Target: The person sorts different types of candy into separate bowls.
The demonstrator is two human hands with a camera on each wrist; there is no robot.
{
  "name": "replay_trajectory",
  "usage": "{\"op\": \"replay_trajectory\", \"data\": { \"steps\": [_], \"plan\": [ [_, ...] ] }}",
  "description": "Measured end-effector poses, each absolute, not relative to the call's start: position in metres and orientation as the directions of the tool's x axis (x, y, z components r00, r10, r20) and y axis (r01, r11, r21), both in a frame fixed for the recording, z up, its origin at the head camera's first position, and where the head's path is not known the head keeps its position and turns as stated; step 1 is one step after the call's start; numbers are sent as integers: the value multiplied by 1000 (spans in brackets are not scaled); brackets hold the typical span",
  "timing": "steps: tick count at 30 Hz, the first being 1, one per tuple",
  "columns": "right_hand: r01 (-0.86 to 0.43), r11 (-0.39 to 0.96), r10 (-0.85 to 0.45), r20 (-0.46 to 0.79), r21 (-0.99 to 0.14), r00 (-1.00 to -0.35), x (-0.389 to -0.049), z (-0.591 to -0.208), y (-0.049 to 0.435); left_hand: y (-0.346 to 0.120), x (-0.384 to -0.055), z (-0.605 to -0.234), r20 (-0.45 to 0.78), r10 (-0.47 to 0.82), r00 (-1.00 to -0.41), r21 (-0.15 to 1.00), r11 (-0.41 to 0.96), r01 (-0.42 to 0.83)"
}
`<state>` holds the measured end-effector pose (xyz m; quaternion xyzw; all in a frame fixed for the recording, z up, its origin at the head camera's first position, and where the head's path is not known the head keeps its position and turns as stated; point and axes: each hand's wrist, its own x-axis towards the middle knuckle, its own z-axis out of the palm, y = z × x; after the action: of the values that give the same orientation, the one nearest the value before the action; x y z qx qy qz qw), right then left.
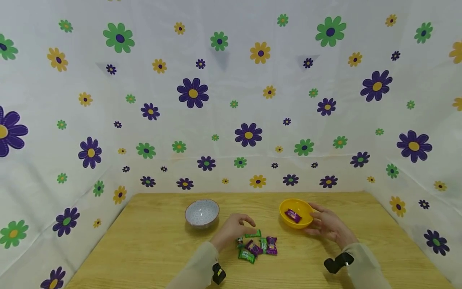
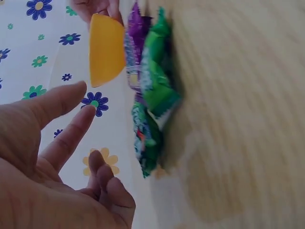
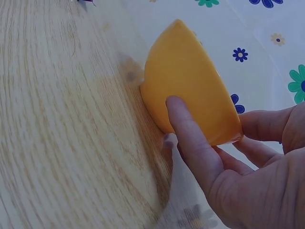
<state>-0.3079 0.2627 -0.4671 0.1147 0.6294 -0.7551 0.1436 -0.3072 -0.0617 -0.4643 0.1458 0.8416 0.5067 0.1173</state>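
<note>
In the head view, my left hand (image 1: 232, 230) hovers over the near middle of the table, beside a cluster of wrapped candies. Green-wrapped candies (image 1: 247, 255) and purple-wrapped candies (image 1: 272, 245) lie close together there. The left wrist view shows the thumb and fingers apart, with nothing between them, and a green candy (image 2: 155, 76) beyond. My right hand (image 1: 332, 228) holds the side of a yellow bowl (image 1: 294, 225), its thumb against the outer wall (image 3: 190, 81) and its fingers around the rim side. Inside that bowl lies one purple candy (image 1: 293, 216).
A pale patterned bowl (image 1: 202, 214) with a dark rim stands on the table, left of the candies. Flower-print white cloth (image 1: 231, 112) hangs behind and along both sides of the wooden table (image 1: 144, 241). Each wrist carries a black strap-on device (image 1: 338, 263).
</note>
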Motion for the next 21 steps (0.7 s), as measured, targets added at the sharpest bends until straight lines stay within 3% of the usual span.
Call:
{"op": "replay_trajectory", "data": {
  "steps": [5,21],
  "plan": [
    [359,-154,-66,-353,-921,-933,-308,-467,262,-75,-303,-471,-97,426,-899,853,502,146],
    [349,-138,-81,-341,-927,-937,-308,-469,264,-84,-317,-476,-158,560,-813,850,496,177]
  ]
}}
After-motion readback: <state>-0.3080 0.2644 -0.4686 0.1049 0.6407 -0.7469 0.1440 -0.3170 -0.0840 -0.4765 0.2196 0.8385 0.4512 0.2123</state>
